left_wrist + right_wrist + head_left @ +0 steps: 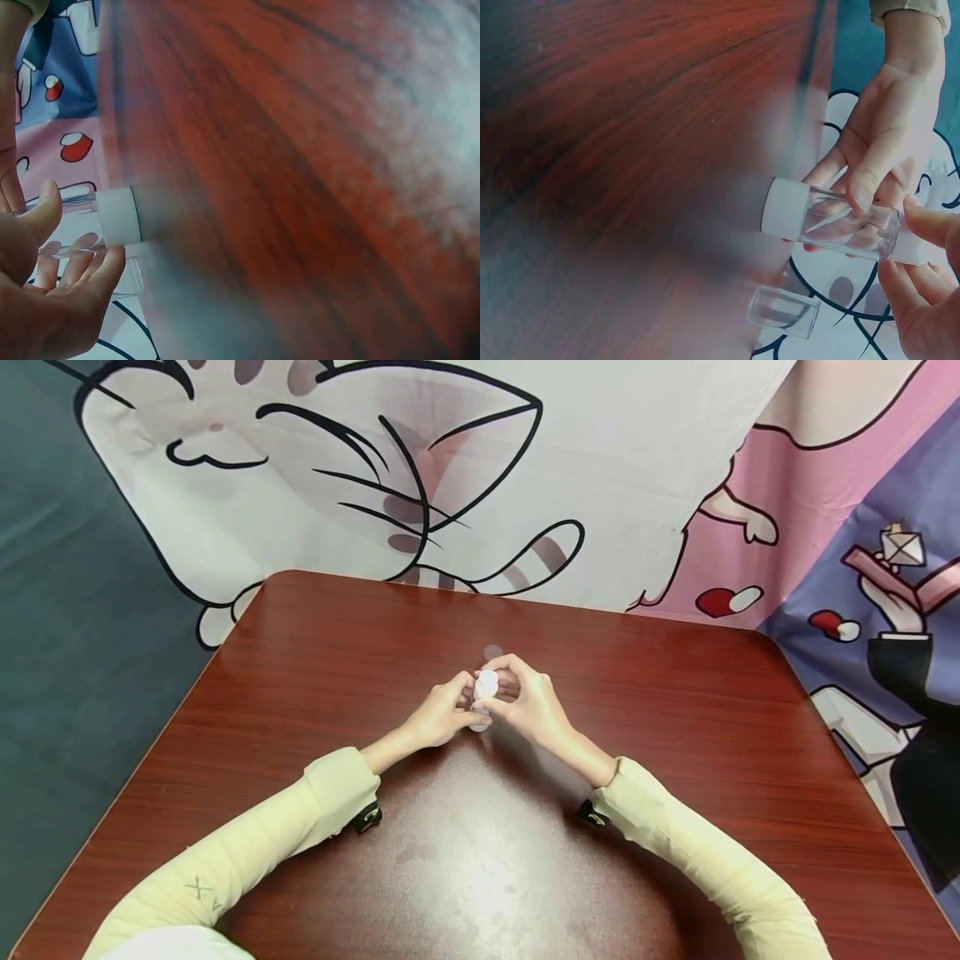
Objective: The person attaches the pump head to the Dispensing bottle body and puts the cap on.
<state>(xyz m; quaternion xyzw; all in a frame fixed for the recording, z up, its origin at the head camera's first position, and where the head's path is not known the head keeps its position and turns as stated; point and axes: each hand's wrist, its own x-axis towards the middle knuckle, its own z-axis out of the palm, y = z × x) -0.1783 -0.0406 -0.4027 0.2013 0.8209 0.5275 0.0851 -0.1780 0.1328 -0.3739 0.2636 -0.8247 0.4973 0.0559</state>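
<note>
A small clear cylindrical bottle [817,229] stands between the two hands, with a wide white end piece [784,208] at its lower end. My left hand [437,716] holds the clear body, its thumb on one side and fingers on the other. At the top, my right hand [534,700] pinches a white cap [487,683] between thumb and fingers. In the left wrist view the white lower piece [120,216] sits close to the tabletop, and the left hand's fingers partly hide the body.
Just beyond the hands stands a small clear cup-like piece [492,652] on the brown wooden table [360,635]. A cartoon-printed cloth [600,468] hangs behind the table's far edge. Glare lies on the near part of the tabletop.
</note>
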